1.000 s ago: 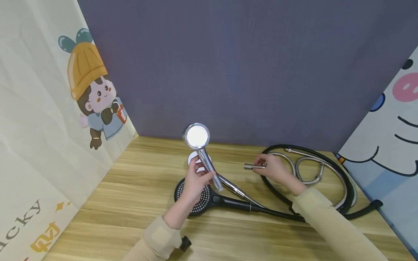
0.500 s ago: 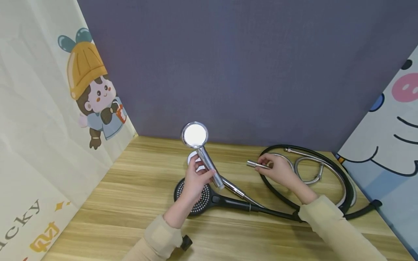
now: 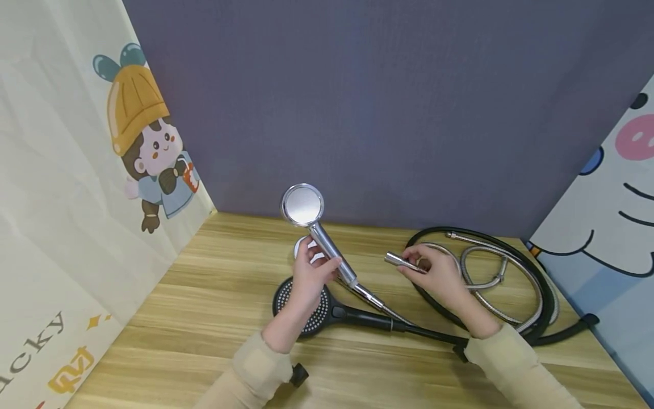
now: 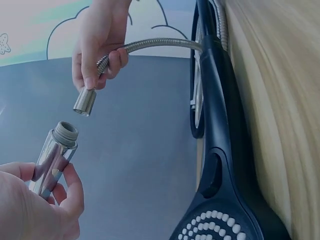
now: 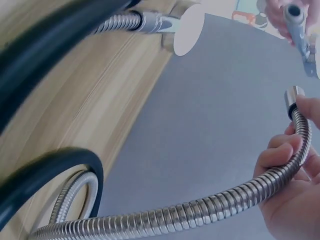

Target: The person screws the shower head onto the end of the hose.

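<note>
My left hand (image 3: 309, 278) grips the handle of a chrome shower head (image 3: 331, 250), its round white face tilted up and its threaded end (image 4: 66, 131) bare. My right hand (image 3: 434, 272) pinches a metal shower hose (image 5: 215, 210) just behind its chrome end fitting (image 3: 393, 258). In the left wrist view the fitting's mouth points toward the threaded end, with a gap between them. Below the left hand a black shower head (image 3: 311, 318) lies on the table. Behind it rests a second chrome shower head (image 3: 368, 295), partly hidden by the left hand.
A black hose (image 3: 429, 233) and further metal hose lie coiled on the right of the wooden table (image 3: 194, 284). A small black piece (image 3: 298, 375) sits beside the left sleeve. A grey-blue panel (image 3: 357, 113) stands behind, with printed sheets at both sides.
The left hand has tilted the chrome shower head and raised it slightly, moving its face a little left. The right hand has turned the hose fitting and shifted slightly right.
</note>
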A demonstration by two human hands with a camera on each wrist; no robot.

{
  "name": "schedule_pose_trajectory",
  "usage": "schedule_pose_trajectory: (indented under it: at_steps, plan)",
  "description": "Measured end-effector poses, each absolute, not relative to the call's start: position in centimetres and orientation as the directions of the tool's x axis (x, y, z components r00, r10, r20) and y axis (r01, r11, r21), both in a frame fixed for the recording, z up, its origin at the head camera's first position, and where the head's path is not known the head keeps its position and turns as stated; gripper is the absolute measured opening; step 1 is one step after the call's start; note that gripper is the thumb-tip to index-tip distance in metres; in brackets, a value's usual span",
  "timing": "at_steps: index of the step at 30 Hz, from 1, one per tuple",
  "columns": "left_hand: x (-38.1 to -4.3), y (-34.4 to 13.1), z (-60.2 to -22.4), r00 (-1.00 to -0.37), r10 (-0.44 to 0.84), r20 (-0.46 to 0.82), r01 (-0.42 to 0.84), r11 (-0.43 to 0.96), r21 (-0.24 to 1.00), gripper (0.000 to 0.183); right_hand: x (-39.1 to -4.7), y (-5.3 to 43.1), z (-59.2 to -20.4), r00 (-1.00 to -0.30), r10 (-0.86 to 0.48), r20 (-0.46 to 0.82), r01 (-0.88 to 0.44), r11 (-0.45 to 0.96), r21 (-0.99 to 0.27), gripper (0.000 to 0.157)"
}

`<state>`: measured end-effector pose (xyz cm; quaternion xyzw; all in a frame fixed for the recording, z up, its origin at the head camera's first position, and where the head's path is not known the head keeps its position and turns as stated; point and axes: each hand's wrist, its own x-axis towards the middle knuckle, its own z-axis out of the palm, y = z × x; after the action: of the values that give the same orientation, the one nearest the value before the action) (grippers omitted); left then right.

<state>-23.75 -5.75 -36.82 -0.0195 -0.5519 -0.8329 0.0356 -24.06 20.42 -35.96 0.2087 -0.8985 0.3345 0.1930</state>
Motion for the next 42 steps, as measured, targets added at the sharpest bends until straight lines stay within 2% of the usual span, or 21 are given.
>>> schedule_pose_trajectory:
  at_steps: [9,18,24,39,42]
  plan:
    - [-24.1,-4.7,-36.1,-0.993,-0.084,0.085,0.114,-0.443,0.889,0.070,-22.8,19.1,-36.7,-0.780,-0.257,0.571,-0.584,0.626,-0.516,0.026]
    - [-24.3,-3.9,-36.0,-0.987,-0.124,0.107,0.155,-0.494,0.855,0.068,-22.0,18.2,-37.8,-0.782,-0.212,0.586,-0.591,0.550,-0.590,0.026]
    - [-24.2,-3.2,-35.9,-0.982,-0.155,0.112,0.178,-0.522,0.834,0.068,-21.9,17.5,-38.3,-0.753,-0.222,0.620,-0.623,0.543,-0.562,0.026]
    - [-24.0,-2.2,-35.8,-0.970,-0.226,0.089,0.208,-0.588,0.782,0.064,-21.3,15.9,-37.1,-0.765,-0.213,0.607,-0.611,0.539,-0.581,0.025]
    - [-24.0,-2.1,-35.8,-0.969,-0.231,0.083,0.207,-0.588,0.782,0.063,-22.2,16.4,-38.3,-0.749,-0.221,0.625,-0.635,0.508,-0.582,0.026]
